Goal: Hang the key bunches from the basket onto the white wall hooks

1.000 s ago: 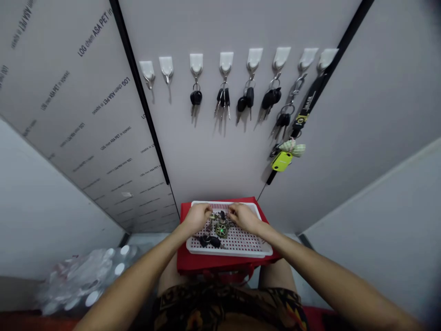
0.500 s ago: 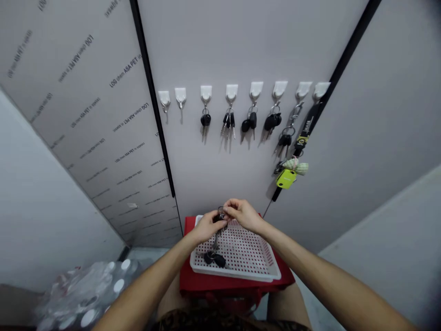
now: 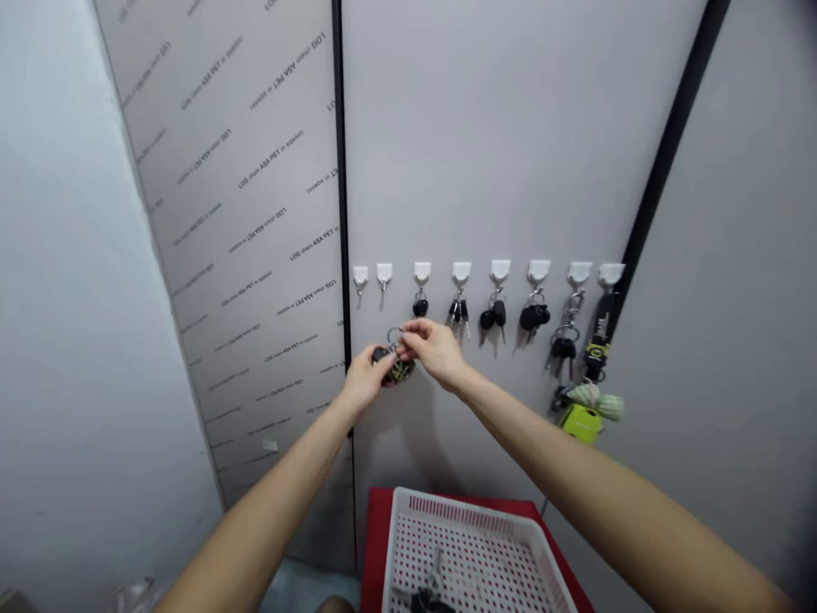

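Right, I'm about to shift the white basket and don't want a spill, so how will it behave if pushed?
The white basket looks like thin, perforated plastic, so it is probably light and fairly stiff. Its broad, low shape should make tipping unlikely. The keys lie loose inside, so they may slide if it moves sharply.

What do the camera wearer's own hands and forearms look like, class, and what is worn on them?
The left hand and right hand are ungloved. The left forearm and right forearm show no sleeves, watch or bracelet. The fingers are too small to rule out thin rings.
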Motion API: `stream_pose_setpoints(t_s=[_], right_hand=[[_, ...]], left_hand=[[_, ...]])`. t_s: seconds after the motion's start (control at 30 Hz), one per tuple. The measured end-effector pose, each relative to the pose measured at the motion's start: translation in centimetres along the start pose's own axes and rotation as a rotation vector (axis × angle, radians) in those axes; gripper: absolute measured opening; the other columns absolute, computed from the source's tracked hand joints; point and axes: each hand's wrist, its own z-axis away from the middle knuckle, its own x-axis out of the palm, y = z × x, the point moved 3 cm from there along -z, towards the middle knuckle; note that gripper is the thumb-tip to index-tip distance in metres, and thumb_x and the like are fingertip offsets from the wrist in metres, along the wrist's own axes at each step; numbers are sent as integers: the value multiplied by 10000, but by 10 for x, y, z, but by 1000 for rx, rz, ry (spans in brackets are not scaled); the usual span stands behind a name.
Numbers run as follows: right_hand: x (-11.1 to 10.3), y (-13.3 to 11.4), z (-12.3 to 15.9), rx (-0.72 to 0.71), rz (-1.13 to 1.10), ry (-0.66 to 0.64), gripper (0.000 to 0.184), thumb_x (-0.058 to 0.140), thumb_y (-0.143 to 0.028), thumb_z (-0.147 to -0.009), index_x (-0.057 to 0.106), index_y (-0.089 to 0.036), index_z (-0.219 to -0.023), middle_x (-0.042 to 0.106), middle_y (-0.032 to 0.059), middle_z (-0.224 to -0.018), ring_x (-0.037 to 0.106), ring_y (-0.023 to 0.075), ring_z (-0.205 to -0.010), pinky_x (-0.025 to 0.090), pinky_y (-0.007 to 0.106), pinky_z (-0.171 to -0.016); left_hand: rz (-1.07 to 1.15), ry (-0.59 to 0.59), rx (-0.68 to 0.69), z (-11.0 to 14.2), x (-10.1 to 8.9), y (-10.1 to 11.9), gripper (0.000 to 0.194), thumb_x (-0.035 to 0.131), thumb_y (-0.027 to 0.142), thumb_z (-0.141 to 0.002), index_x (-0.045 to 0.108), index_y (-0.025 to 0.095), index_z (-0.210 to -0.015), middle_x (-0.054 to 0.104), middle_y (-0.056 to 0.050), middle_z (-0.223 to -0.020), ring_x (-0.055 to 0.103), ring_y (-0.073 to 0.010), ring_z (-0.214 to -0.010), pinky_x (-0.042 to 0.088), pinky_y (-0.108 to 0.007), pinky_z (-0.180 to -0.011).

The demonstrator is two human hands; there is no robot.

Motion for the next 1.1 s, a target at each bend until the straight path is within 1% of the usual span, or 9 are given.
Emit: stream_pose_setpoints(t_s=[0.1,0.2,0.4,0.5,0.63,0.73,0.87,0.93,1.1], right_hand=[[11,-25,-29,-118,21,75,142,398,-37,-623,445,-146,-702,486,-57,-484,486,42,-400,417,163,-419],[16,-38,-50,-155,71,148,147,382,-27,-626,438,-147,-690,467,-60,-465,476,43,-383,418,171,-417],[19,-36,-66,-77,193,178,173,351,-16,-628,459,-132,-698,460,-41,-459,475,65,-386,429,220,-445],[18,-30,-59,-150,333,147,193,365,-31,-617,487,-121,-736,492,-23,-504,491,75,-446,430,246,-517],[6,-15,-20,-386,522,176,211,423,-100,-601,513,-127,-791,535,11,-743,493,73,-590,391,254,-649],[-6,23,28,-343,626,22,213,423,-126,-609,525,-132,-797,536,13,-781,478,70,-608,372,230,-643],[-16,105,106,-14,711,-502,171,435,-131,-602,551,-124,-728,552,10,-643,472,83,-569,363,198,-555],[-19,137,139,64,776,-685,185,483,-171,-577,558,-136,-741,562,20,-678,477,101,-595,357,203,-551],[-19,164,172,9,982,-779,297,485,-148,-567,550,-159,-856,542,61,-796,475,147,-724,341,222,-621]], left_hand=[[-30,84,37,-24,-9,32,209,523,317,-569,470,142,-669,502,3,-619,475,-87,-534,396,-178,-392],[-45,124,46,-43,-12,47,214,532,322,-565,464,143,-660,505,3,-606,481,-85,-508,401,-185,-384],[-64,162,0,-57,-11,43,240,554,330,-555,465,136,-664,495,6,-585,471,-73,-486,406,-191,-387],[-34,145,-32,-51,-11,34,224,538,310,-581,467,124,-686,493,3,-605,464,-62,-484,404,-188,-404],[33,197,-80,-26,-15,5,301,505,235,-616,422,131,-886,496,-14,-741,488,-61,-559,413,-194,-465],[-51,176,-148,12,-16,-43,363,476,207,-626,376,145,-969,490,-23,-796,499,-70,-600,408,-198,-490],[-271,-75,-244,78,-6,-113,237,460,166,-616,460,115,-847,518,-39,-766,503,-92,-642,410,-224,-578],[-372,-212,-222,103,2,-135,200,450,159,-619,481,119,-813,536,-41,-747,507,-104,-674,405,-238,-638],[-653,-421,-61,127,16,-141,208,425,145,-627,504,164,-819,560,-28,-769,505,-121,-718,382,-243,-695]])
